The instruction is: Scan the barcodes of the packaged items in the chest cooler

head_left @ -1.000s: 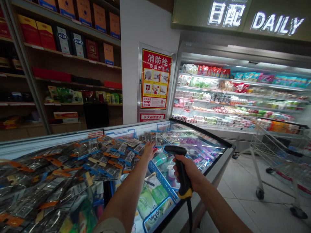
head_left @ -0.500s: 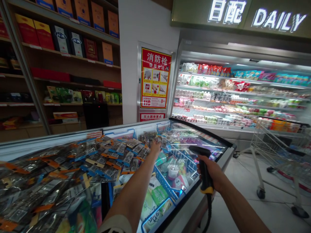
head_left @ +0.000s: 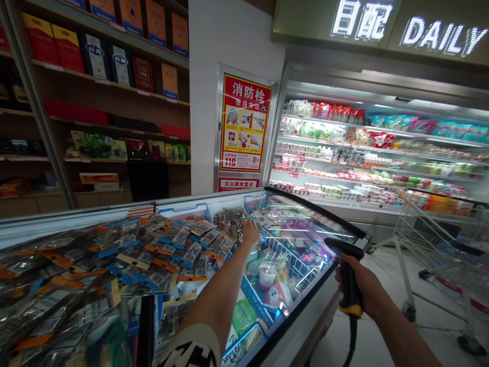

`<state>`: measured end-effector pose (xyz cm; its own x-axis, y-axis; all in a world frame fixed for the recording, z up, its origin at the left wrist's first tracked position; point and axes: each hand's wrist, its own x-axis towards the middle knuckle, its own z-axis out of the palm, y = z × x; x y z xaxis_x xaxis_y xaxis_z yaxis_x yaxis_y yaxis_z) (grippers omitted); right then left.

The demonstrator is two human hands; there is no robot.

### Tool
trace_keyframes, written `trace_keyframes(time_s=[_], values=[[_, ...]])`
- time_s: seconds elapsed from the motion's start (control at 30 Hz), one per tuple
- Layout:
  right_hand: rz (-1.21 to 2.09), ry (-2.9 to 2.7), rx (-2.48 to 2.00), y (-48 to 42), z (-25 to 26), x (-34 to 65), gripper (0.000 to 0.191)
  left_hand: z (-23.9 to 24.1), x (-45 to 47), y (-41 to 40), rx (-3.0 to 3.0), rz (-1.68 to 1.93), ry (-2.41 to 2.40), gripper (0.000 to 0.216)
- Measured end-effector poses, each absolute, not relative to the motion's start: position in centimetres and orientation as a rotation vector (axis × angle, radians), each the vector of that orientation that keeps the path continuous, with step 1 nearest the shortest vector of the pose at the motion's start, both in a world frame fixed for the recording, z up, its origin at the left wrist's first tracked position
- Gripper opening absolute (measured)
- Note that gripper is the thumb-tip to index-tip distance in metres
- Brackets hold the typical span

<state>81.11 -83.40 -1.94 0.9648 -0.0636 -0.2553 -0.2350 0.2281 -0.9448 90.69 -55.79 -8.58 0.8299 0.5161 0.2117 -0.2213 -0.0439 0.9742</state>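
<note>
My left hand (head_left: 250, 234) reaches over the chest freezer's far part with its fingers curled in. What they grip, if anything, is hidden. Just beyond and left of it lie dark clear-wrapped packets (head_left: 229, 216). A wide heap of similar packets (head_left: 187, 237), with blue and orange strips and white labels, spreads to the left. My right hand (head_left: 364, 283) is wrapped round the handle of a black and yellow barcode scanner (head_left: 349, 285), held upright beyond the freezer's right edge. Its black cable hangs down. The scanner's head points left.
The freezer's dark rim (head_left: 305, 311) runs between my arms. Inside, blue wire baskets (head_left: 254, 293) hold tubs and bags under glass. A shopping cart (head_left: 431, 255) stands on the right. Behind are a lit chilled shelf (head_left: 367, 148) and a wooden shelf (head_left: 114, 84) with boxes.
My right hand has moved right and slightly down with the barcode scanner. My left hand has shifted a little right and down, its fingers now more curled. The view has turned slightly.
</note>
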Motion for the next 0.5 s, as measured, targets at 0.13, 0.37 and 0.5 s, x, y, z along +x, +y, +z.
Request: trace_keyframes(time_s=[0.13, 0.37, 0.5], values=[[0.164, 0.197, -1.326, -81.4, -2.0, 80.2, 0.015, -7.9, 86.3, -53.3, 1.901, 0.694, 0.263, 0.021], [0.249, 0.132, -1.315, -78.0, -1.7, 77.5, 0.014, -7.5, 80.1, -49.2, 2.035, 0.81, 0.455, 0.017], [0.3, 0.11, -1.294, -77.1, -1.8, 75.8, 0.014, -7.9, 80.8, -49.8, 1.953, 0.758, 0.483, 0.024]])
